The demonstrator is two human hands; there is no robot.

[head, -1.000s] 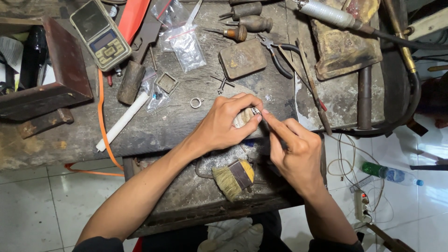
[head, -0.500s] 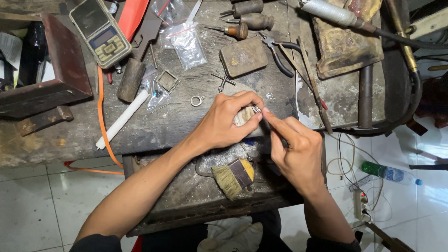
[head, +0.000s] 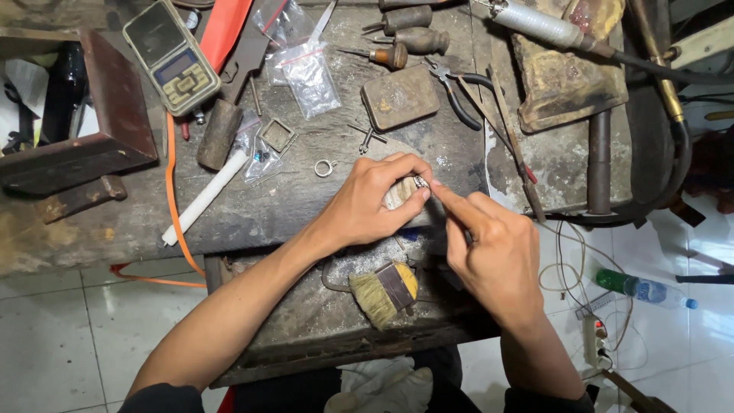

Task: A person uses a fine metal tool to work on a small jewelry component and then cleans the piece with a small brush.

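A small silver ring [head: 420,182] sits pinched between the thumb and fingers of the left hand [head: 375,203], pressed against a pale wooden bench peg [head: 399,194] at the front edge of the worn workbench [head: 306,206]; the ring is too small and too covered to tell which way it faces. The left hand's fingers are curled together, clamped on the ring. The right hand [head: 489,248] comes in from the right of the ring, its forefinger stretched out with the tip touching the ring while the other fingers are folded into the palm; whether it grips a fine tool cannot be told. Below the ring, in a shallow tray [head: 306,321] under the bench edge, lies a short brush [head: 384,291] with tan bristles pointing left and a yellow-and-dark handle end to the right, amid grey dust. Just left of the ring a second loose ring [head: 325,167] lies flat on the bench. Farther up-left of the ring lie clear plastic bags [head: 310,76], a small square metal frame [head: 277,135], a white rod [head: 205,197] and a pocket scale [head: 171,57]. Above the ring sit a rusty flat tin [head: 399,96], closed, and dark pliers [head: 459,95].
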